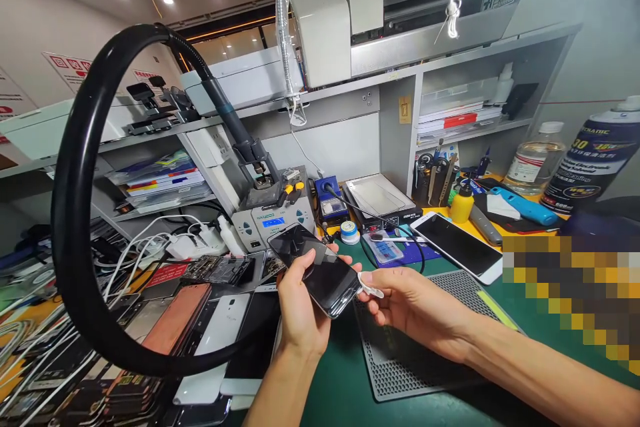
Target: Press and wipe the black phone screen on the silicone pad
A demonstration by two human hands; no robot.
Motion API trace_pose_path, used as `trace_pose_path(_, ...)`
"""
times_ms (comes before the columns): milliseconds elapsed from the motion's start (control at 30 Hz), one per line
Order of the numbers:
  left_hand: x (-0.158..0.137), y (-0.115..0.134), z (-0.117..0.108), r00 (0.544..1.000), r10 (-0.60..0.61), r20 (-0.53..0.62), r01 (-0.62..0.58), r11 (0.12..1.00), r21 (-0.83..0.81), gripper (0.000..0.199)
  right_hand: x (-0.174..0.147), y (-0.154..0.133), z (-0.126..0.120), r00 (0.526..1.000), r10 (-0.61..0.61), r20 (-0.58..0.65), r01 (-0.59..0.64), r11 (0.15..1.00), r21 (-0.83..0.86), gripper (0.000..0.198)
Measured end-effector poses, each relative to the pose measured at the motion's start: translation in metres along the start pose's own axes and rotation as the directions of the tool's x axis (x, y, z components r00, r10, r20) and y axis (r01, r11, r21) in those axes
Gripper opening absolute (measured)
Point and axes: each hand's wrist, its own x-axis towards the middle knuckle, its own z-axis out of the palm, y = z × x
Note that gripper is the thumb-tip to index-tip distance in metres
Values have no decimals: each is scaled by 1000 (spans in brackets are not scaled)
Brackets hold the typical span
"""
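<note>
My left hand (301, 307) is wrapped round a dark smartphone (327, 275), its thumb lying on the black screen. The phone is held tilted above the bench, its near end towards me. At the phone's near right corner, my right hand (417, 307) pinches a small white piece (374, 291) that looks soft and crumpled, like a wipe; its exact kind is unclear. The white piece meets the phone's edge. Beneath my right hand lies a grey perforated mat (400, 377). A white-framed phone (460, 247) lies beyond the mat, screen up.
A thick black hose (75, 213) loops at left from a soldering station (273, 223). Many phones and parts, including a white phone back (220, 327), crowd the left. At right stand a yellow bottle (461, 205), a clear bottle (535, 160) and a spray can (590, 157).
</note>
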Motion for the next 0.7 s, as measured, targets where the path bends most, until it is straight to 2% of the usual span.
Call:
trace_pose_path(333,-1,-4,-4,999,25,35,-26,999,37,26,-1,2,4,999,-32,-6,32,999,-44,22)
trace_pose_path(500,-3,-5,-3,994,94,57,-97,993,61,26,-2,5,4,999,-46,19,47,997,-65,27)
trace_pose_path(600,-3,-1,1,996,90,7,-90,993,74,25,-1,4,1,993,-116,9,116,982,-152,29)
trace_pose_path(700,1,4,4,997,54,-47,-50,994,94,32,-2,0,0,972,-230,-40,205,921,-331,33)
